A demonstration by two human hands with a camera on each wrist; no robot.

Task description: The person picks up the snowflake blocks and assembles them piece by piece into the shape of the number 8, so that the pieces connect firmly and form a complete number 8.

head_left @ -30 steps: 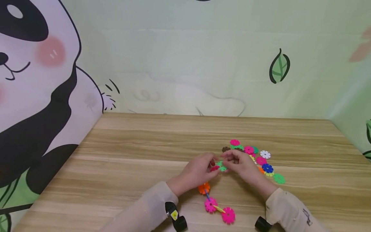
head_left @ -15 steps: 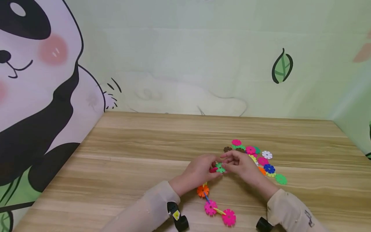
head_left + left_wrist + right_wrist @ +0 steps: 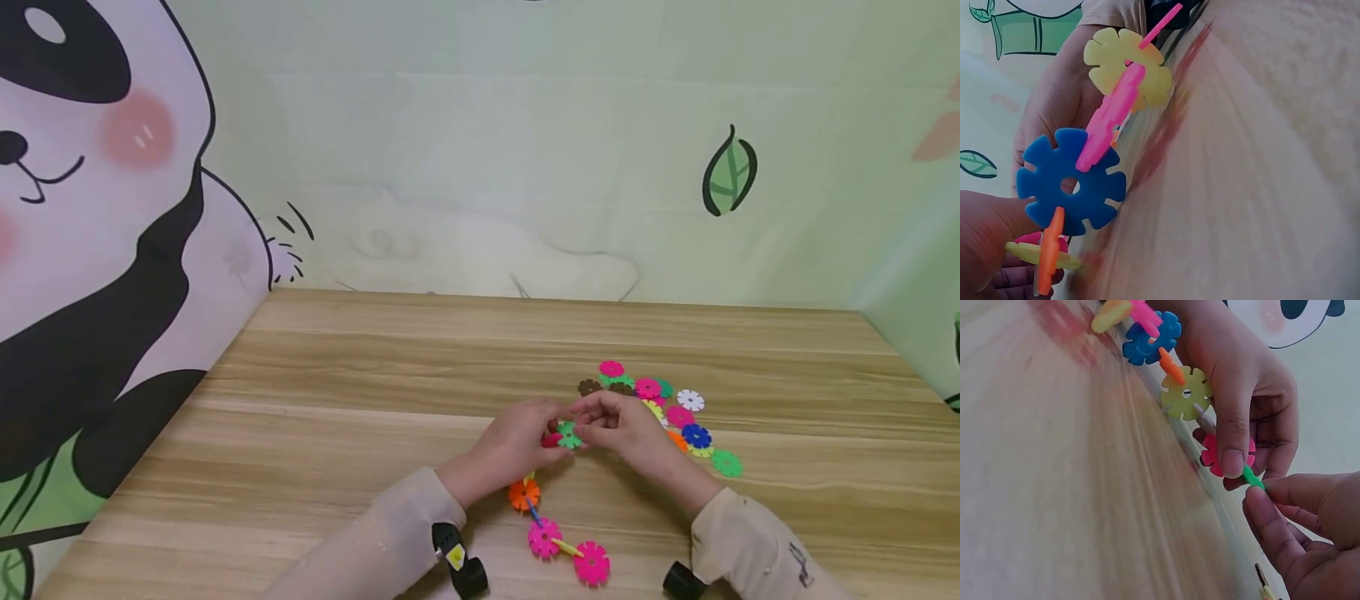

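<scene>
My left hand (image 3: 521, 440) pinches a red toothed disc (image 3: 552, 439), with its thumb pressed on that red disc (image 3: 1217, 454). My right hand (image 3: 618, 427) pinches a green disc (image 3: 571, 434) edge-on against the red one; the green disc (image 3: 1252, 477) shows between its fingertips (image 3: 1263, 503). A chain of joined discs hangs from the red one: yellow (image 3: 1186, 394), orange (image 3: 1172, 365) and blue (image 3: 1150, 337). Its tail lies on the table: orange (image 3: 524, 494), pink (image 3: 544, 537), pink (image 3: 592, 563). The left wrist view shows the blue disc (image 3: 1071, 186) and a yellow disc (image 3: 1127, 65) close up.
A pile of several loose discs (image 3: 663, 408) lies just right of my right hand, with a green one (image 3: 726, 462) at its near end. The wooden table (image 3: 360, 392) meets painted walls at the back and on both sides.
Both hands have stayed almost in place. The green disc has moved slightly closer to the red one.
</scene>
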